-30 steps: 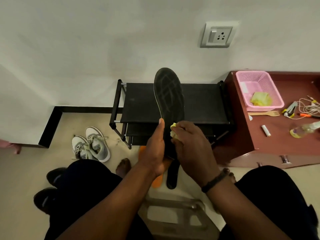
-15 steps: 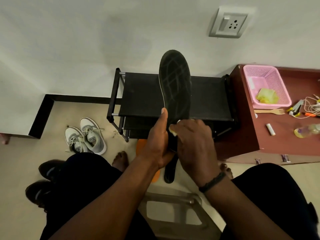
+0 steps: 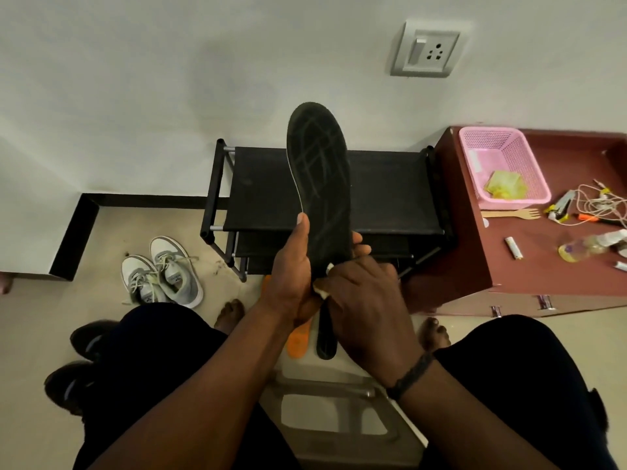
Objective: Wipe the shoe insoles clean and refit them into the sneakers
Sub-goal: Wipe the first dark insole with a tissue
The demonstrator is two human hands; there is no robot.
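Note:
A black insole [image 3: 319,171] stands upright in front of me, toe end up. My left hand [image 3: 291,269] grips it round the lower half, thumb along its left edge. My right hand [image 3: 363,300] holds a small pale wipe [image 3: 322,287] against the heel part of the insole; most of the wipe is hidden under the fingers. On the floor below lie a second black insole [image 3: 325,340] and an orange one [image 3: 298,337]. A pair of grey and white sneakers [image 3: 163,273] sits on the floor at the left.
A black shoe rack [image 3: 390,195] stands against the wall behind the insole. At the right, a maroon cabinet [image 3: 529,266] carries a pink basket [image 3: 505,164], a wooden fork, cables and a small bottle. Dark shoes [image 3: 78,361] lie by my left knee.
My right hand has slid the wipe down the insole toward the heel. The insole sits higher and slightly more upright in view.

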